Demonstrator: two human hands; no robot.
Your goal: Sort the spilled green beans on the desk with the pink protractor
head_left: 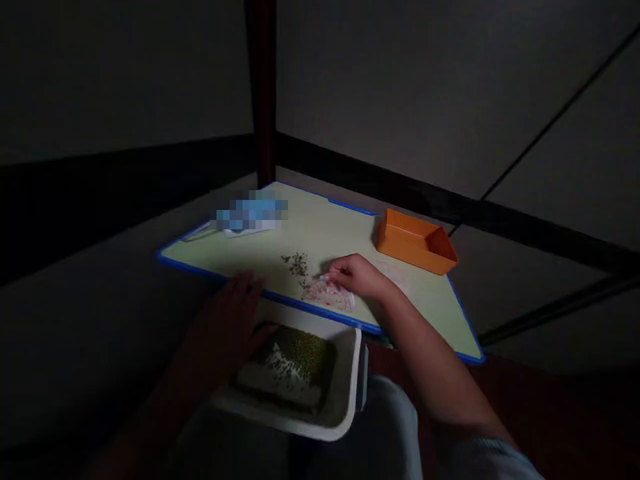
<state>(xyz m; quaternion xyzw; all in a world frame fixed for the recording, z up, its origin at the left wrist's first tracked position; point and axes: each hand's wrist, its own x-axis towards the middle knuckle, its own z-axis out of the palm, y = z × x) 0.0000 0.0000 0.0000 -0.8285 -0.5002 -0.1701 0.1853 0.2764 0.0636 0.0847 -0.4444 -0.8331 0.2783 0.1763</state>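
Observation:
My right hand [354, 275] is low over the pale yellow tabletop [320, 227], its fingers pinched together. Whatever is between the fingertips is too small to make out. Just left of them lies a loose scatter of small dark grains [299, 264]. Below the hand is a pinkish, rounded patterned patch [330, 295]; I cannot tell whether it is printed or a thin sheet. My left hand [233, 310], in shadow, has its fingers spread at the blue table edge, with the thumb over a white basin [347, 393]. Greenish grains [303, 353] cover part of the basin's bottom.
An orange rectangular tray [415, 250] stands at the table's right rear. A blurred blue item [250, 213] sits at the left rear on something white. Dark walls meet behind the table at a post [263, 93]. My knee [395, 413] is beside the basin.

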